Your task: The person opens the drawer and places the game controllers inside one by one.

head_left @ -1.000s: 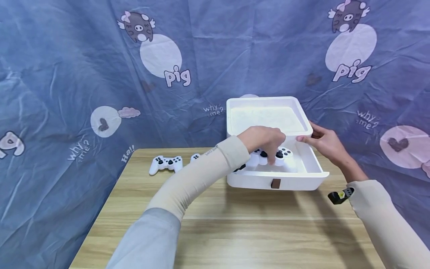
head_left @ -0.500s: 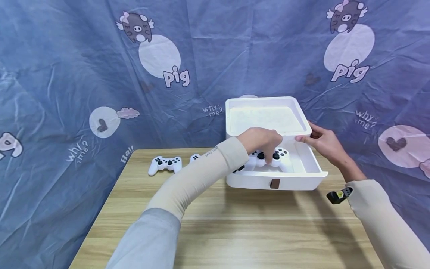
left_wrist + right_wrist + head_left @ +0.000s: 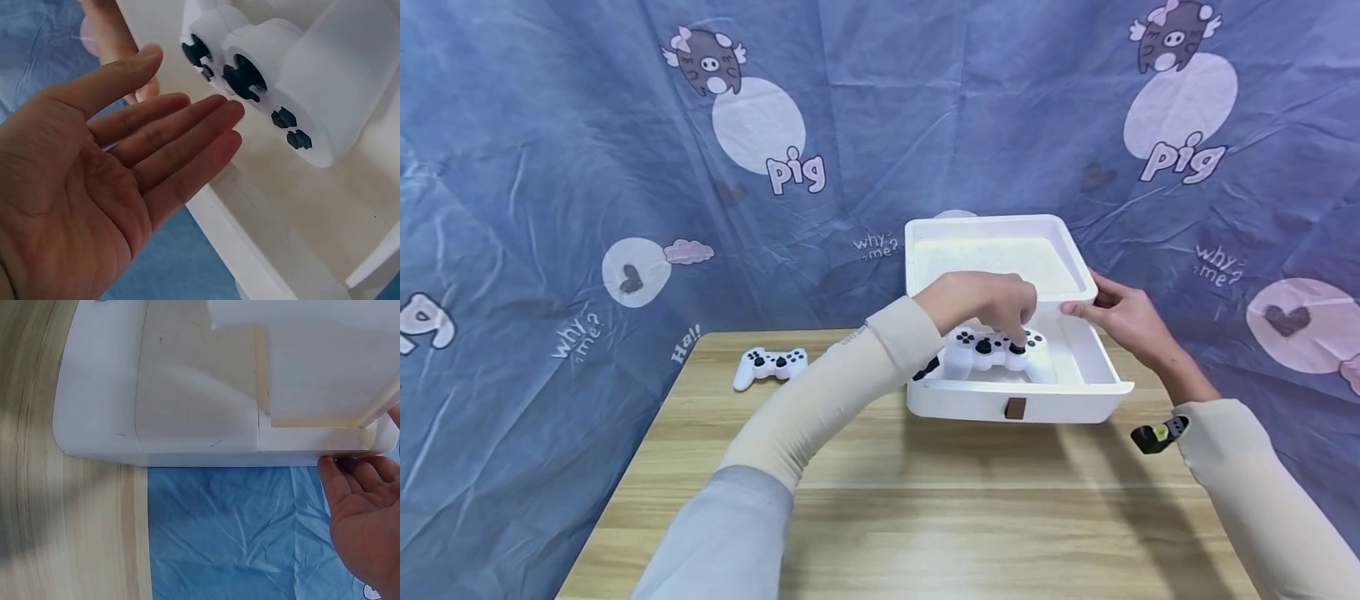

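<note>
"What is gripped?"
"By the right hand (image 3: 1123, 321), the white box (image 3: 985, 222); the left hand (image 3: 119, 169) is held, fingers extended, near the controller (image 3: 999, 357)."
"And where is that placed?"
"Inside the drawer (image 3: 958, 403); a second controller (image 3: 771, 364) is seen on the table (image 3: 895, 517)."

I see makeshift tabletop set on my feed, room type unclear: creased blue pig-print cloth (image 3: 887, 142) hung across upper frame, wood-grain table (image 3: 970, 525) at bottom centre.
</note>
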`<state>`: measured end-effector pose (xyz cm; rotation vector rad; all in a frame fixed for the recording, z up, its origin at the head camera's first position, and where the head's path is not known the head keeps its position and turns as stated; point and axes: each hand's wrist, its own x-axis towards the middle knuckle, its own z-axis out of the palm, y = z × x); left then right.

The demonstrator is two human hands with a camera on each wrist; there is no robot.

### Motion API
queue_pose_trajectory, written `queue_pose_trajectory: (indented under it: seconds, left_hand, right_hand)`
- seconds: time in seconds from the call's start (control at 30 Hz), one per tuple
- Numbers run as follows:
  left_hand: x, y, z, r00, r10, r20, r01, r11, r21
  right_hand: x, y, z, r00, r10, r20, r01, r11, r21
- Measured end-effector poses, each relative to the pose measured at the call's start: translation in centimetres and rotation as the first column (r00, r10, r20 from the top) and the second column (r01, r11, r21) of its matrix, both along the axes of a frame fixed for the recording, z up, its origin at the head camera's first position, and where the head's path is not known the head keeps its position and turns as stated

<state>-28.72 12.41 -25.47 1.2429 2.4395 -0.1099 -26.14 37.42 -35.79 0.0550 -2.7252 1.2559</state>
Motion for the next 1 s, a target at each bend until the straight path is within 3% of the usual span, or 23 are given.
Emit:
queue_pose_trajectory:
  seconds: [0.27,0.47,0.7,1.0]
  left_hand:
    - [0.2,-2.5,0.9,0.997,-0.074,0.023,0.068,0.978,0.197]
    - [1.3,-4.8,1.4,0.997,-0.061,0.044,0.043,0.938,0.343]
    - [3.6,-7.2,0.9,0.999,-0.036,0.002,0.030,0.863,0.504]
    - [6.0,-9.6,-1.4,1.000,-0.012,0.029,-0.010,0.745,0.666]
  right_hand:
    - [-0.2,-0.1,0.2,1.000,0.002,-0.017,-0.002,1.000,0.001]
    - [-0.3,-0.3,0.1,1.000,0.003,-0.006,-0.003,1.000,-0.012]
    - [-0.3,-0.2,-0.2,1.000,0.002,-0.005,-0.002,1.000,-0.018]
    - [-0.1,-0.2,-0.2,1.000,-0.010,-0.006,0.010,1.000,-0.016]
